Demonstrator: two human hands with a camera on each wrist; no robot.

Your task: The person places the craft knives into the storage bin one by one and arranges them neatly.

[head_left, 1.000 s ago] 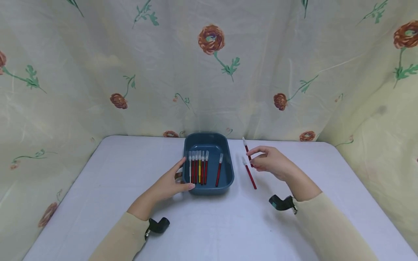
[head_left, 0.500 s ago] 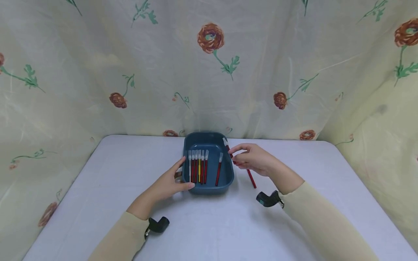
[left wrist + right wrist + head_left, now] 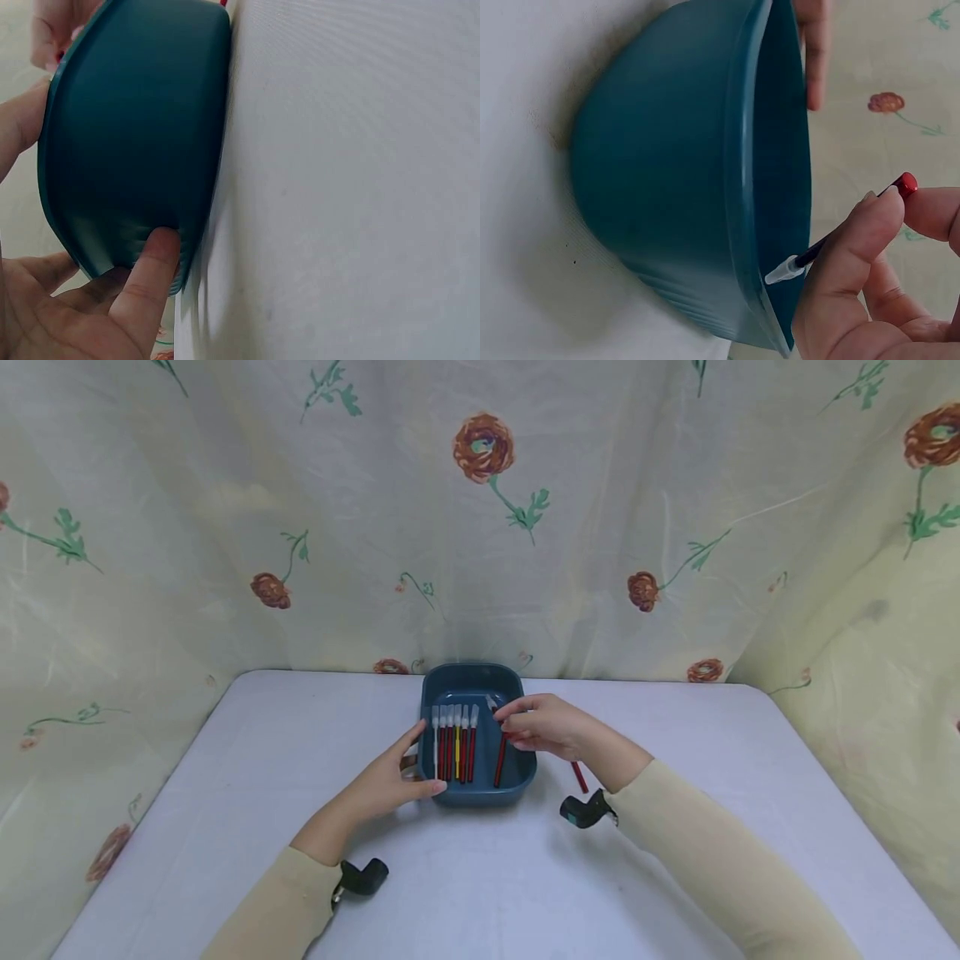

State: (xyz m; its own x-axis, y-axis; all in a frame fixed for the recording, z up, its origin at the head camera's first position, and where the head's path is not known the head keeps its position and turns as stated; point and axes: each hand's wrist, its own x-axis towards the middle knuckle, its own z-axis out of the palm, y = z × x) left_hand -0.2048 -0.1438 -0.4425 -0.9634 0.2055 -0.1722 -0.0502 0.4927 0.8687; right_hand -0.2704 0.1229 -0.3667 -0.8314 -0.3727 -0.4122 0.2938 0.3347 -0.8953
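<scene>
A dark blue plastic tub [image 3: 480, 798] stands at the table's far side. My left hand [image 3: 390, 785] holds its left side, thumb at the near corner and fingers spread along the outer wall. Over the tub's right half, my right hand [image 3: 551, 728] pinches a slim pen-like stick [image 3: 782, 270] with a translucent cap, dark shaft and red end. It slants, cap pointing away from me. Below it a single red capped stick [image 3: 500, 764] lies in the tub, partly covered by that hand. Several capped sticks [image 3: 462, 752] lie side by side at the left, mostly red, one yellow, one whitish.
One more red stick [image 3: 579, 777] lies on the white table [image 3: 487, 877] right of the tub, partly hidden under my right hand. A flowered curtain [image 3: 345, 610] hangs just behind the table. Small black cameras [image 3: 585, 810] sit at both wrists.
My right hand has lifted the farther red stick from the table and carried it left, over the tub's rim to above its inside. My left hand and the tub stay put.
</scene>
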